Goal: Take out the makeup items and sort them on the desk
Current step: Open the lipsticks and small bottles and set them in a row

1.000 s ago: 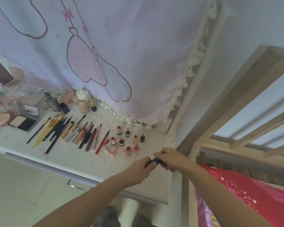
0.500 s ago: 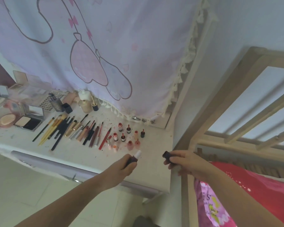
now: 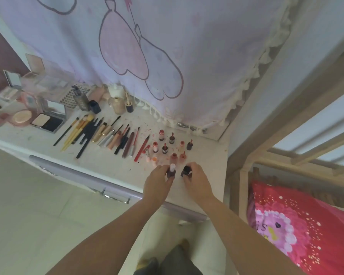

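The left hand (image 3: 157, 180) fingers (image 3: 170, 180) grasp a dark tube with a white tip (image 3: 171, 171), held upright at the counter (image 3: 115, 167) surface. The right hand (image 3: 195, 179) fingers (image 3: 189, 175) grasp its dark cap (image 3: 185, 171) just beside it. Both sit at the near end of the cluster of small bottles (image 3: 173, 147). Set each part down upright, in line with that cluster, apart from its neighbours. Release only once the base sits flat. Withdraw straight up to avoid toppling the bottles nearby.
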### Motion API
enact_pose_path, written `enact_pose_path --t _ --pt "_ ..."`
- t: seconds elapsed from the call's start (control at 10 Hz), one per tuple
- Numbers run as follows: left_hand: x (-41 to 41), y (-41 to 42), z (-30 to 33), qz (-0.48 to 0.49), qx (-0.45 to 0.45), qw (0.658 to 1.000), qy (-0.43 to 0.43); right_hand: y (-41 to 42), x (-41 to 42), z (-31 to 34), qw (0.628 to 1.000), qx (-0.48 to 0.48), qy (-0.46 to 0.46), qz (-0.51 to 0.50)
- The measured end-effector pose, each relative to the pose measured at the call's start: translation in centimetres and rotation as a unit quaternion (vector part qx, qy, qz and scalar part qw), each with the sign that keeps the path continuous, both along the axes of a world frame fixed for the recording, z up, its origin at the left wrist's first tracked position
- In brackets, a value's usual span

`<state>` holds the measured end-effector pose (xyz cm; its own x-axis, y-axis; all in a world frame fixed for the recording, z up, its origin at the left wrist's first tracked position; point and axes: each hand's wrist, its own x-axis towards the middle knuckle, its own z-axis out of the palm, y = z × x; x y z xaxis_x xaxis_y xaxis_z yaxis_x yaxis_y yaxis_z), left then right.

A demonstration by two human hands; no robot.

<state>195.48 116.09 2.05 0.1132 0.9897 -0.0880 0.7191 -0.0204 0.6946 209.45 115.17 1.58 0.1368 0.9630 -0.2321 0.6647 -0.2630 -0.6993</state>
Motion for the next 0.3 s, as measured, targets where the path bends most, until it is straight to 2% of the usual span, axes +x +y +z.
enact_pose_path --t 0.1,0.2,0.3 --pt "0.4 0.1 -1.1 0.009 0.001 0.999 0.05 -0.1 0.1 -1.5 0.999 0.014 -0.045 0.027" --pt "0.8 0.3 -1.9 0.023 -0.005 0.998 0.064 -0.4 0.0 -2.0 0.998 0.024 -0.052 0.033" --pt "0.1 -0.2 -2.1 0.015 -0.002 0.999 0.041 -0.4 0.5 -0.9 1.0 -0.022 0.005 0.017"
